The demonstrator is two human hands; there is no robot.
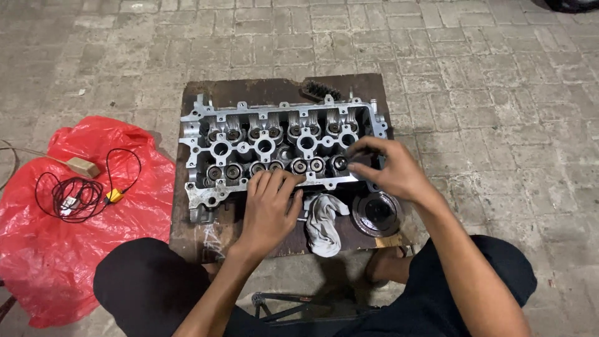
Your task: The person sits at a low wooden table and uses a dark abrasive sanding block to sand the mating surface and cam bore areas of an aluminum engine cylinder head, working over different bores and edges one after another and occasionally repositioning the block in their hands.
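The left hand [269, 209] is lying palm down on the near edge of the cylinder head [281, 146], its fingers spread a little and resting flat against the metal, gripping nothing. The right hand [387, 168] is reaching in from the other side, its fingers pinched narrow around something small and dark at the head's right end; what it is pinching is too small to tell. The head is sitting on a brown board [249, 93], stretching away from both hands toward the far edge. Just right of the left hand, and below the right one, a grey rag [323, 224] is lying crumpled on the board. Beside the rag, under the right wrist, a round dark tin [376, 214] is standing. Beyond the right hand, at the board's far edge, a brush [321, 91] is lying. Well to the left of the left hand, a red plastic bag [56, 262] is spread on the paving with black wires [75, 196] coiled on it.
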